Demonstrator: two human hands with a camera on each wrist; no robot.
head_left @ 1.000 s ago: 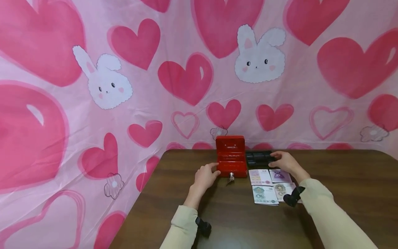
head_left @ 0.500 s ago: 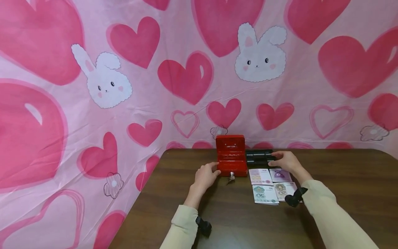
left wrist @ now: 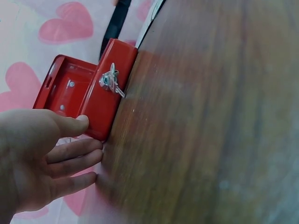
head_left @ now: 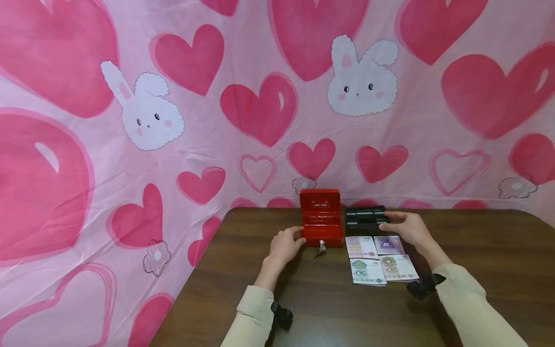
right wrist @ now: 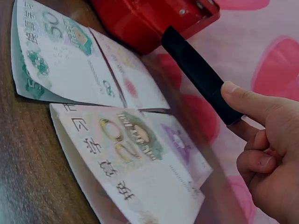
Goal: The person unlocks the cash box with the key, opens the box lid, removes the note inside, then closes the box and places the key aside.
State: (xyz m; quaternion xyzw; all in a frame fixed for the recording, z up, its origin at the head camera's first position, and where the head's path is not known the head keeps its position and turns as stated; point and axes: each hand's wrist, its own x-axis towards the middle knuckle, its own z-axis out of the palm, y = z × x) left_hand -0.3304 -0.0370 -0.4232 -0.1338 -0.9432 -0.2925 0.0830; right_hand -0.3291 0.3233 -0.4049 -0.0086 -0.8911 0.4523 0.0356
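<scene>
Right hand (head_left: 409, 230) pinches black tray (head_left: 365, 217) | tray right of head-view centre, shifted slightly rightward, so apparently freer of red box (head_left: 334, 241) | left hand (head_left: 286, 246): fingers nearly straight, touching box

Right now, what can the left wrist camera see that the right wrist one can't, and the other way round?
Only the left wrist view: the left hand with its thumb on the red box, and the silver keys at the box's front.

Only the right wrist view: the right hand pinching the black tray, and the readable faces of the paper notes, marked 50 and 20.

Both: the red box, part of the black tray, the wooden table and the pink heart backdrop.
</scene>
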